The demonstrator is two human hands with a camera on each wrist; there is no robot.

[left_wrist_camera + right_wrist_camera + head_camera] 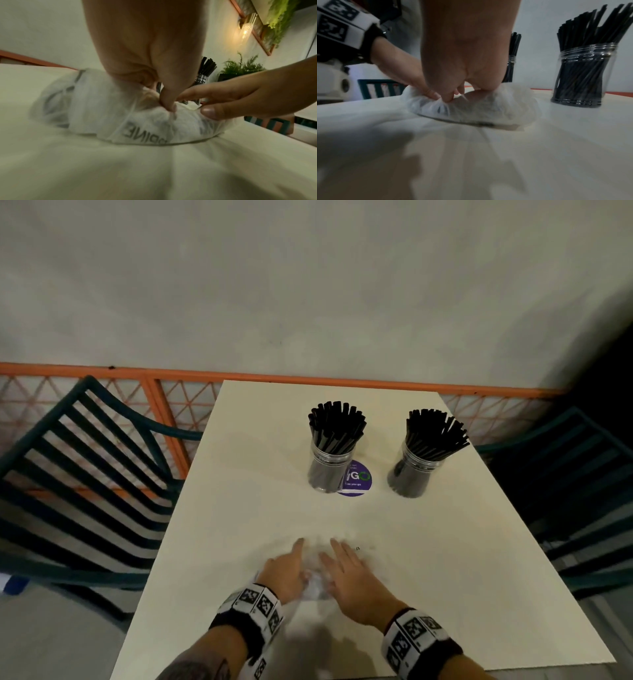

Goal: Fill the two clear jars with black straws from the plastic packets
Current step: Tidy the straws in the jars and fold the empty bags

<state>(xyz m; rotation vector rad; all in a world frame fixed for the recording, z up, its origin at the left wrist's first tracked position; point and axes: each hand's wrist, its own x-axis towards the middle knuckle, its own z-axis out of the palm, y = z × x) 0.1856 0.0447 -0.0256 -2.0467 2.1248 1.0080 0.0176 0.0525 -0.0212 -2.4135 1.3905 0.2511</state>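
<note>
Two clear jars stand at the far side of the cream table [239, 474], the left jar [329, 470] and the right jar [411, 474], each packed with black straws [337, 422]. Near the front edge lies a crumpled clear plastic packet [317, 583] with grey print. My left hand [287, 570] pinches it, the thumb dug into the bunched film [102, 115]. My right hand [346, 573] rests on its right side with fingers straight and the thumb on the film [479, 108]. No straws show inside the packet.
A round purple sticker [358, 477] lies between the jars. Dark green slatted chairs stand to the left [85, 474] and right [582, 474] of the table. An orange lattice rail [154, 405] and a grey wall run behind it.
</note>
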